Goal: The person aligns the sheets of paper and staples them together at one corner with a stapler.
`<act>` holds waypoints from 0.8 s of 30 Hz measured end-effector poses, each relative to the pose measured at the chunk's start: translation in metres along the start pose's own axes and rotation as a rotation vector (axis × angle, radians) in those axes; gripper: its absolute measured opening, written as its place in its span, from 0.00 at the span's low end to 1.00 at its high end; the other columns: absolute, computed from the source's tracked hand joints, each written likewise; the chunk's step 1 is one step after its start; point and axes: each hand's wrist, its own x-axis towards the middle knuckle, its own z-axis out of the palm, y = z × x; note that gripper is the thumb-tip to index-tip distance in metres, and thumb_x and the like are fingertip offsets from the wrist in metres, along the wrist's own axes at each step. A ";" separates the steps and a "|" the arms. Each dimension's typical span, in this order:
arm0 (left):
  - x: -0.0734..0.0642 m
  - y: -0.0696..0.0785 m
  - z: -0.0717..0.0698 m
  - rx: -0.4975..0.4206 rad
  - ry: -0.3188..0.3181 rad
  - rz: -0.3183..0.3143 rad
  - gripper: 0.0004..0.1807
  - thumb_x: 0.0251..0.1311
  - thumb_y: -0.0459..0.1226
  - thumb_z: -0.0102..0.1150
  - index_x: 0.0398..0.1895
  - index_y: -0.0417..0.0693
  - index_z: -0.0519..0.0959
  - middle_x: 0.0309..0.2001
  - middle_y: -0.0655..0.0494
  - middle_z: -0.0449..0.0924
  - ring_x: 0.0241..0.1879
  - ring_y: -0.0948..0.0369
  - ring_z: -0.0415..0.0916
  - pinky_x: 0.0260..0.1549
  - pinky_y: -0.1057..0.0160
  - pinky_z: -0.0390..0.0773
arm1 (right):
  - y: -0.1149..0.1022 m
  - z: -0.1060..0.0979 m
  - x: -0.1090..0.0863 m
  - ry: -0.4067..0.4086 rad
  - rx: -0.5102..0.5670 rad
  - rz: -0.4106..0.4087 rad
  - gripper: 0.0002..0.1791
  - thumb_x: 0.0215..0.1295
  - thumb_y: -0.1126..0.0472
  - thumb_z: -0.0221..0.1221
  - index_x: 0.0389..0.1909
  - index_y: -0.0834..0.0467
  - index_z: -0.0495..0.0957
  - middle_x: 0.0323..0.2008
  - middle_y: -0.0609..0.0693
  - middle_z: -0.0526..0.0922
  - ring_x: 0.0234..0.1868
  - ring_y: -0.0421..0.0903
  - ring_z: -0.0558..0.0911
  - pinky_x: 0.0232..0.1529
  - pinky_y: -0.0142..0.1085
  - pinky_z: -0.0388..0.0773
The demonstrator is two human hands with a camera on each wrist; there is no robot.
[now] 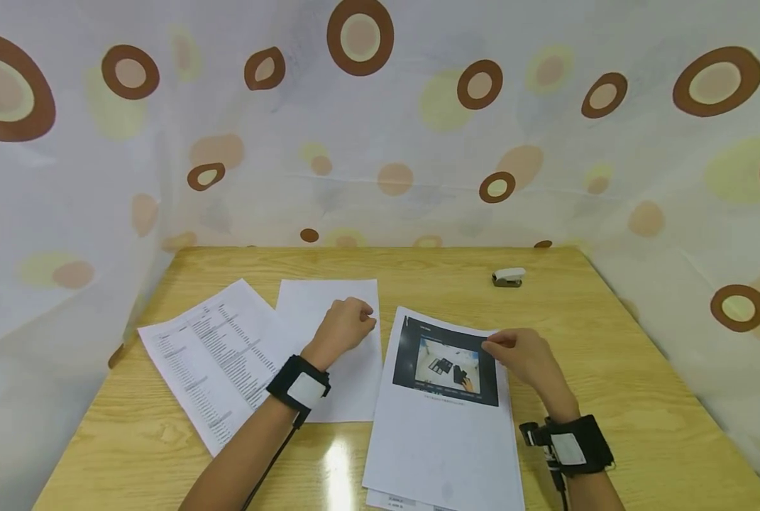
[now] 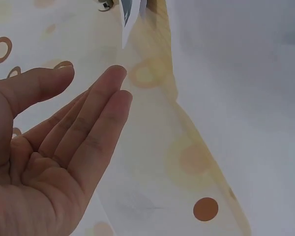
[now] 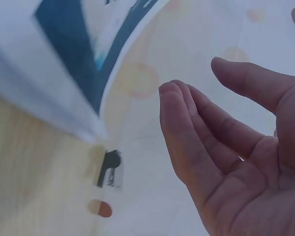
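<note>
Over the plain white sheet hovers my left hand. In the left wrist view its fingers are nearly straight, the thumb apart from them and nothing between. My right hand is by the top right corner of a stack of sheets, whose top page carries a dark printed picture. From the right wrist, a gap shows between thumb and fingers, and the picture page lies apart from them. More printed paper peeks out under the stack's front edge.
A sheet with columns of text lies tilted at the left, overlapping the plain sheet. A small white and dark stapler stands at the back right of the wooden table. Spotted white cloth hangs around the table.
</note>
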 end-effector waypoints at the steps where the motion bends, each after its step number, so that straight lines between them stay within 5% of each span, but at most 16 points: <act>1: 0.000 -0.002 -0.002 0.002 0.002 -0.007 0.14 0.66 0.33 0.61 0.51 0.32 0.82 0.43 0.43 0.85 0.35 0.55 0.83 0.31 0.60 0.80 | -0.004 0.000 0.001 -0.006 0.005 -0.008 0.19 0.70 0.55 0.61 0.48 0.68 0.82 0.38 0.58 0.85 0.37 0.53 0.82 0.36 0.44 0.78; 12: -0.007 -0.021 -0.019 0.006 0.006 -0.083 0.16 0.66 0.36 0.61 0.53 0.34 0.81 0.43 0.43 0.85 0.35 0.54 0.83 0.31 0.59 0.80 | -0.052 0.021 0.015 -0.092 0.052 -0.084 0.16 0.70 0.58 0.61 0.47 0.68 0.83 0.35 0.54 0.86 0.34 0.49 0.85 0.37 0.43 0.81; 24: -0.017 -0.053 -0.056 0.037 0.046 -0.169 0.19 0.67 0.38 0.60 0.56 0.35 0.79 0.48 0.41 0.84 0.42 0.49 0.83 0.37 0.54 0.80 | -0.105 0.063 0.027 -0.197 0.025 -0.203 0.09 0.66 0.60 0.64 0.39 0.62 0.87 0.32 0.48 0.84 0.30 0.42 0.80 0.32 0.38 0.78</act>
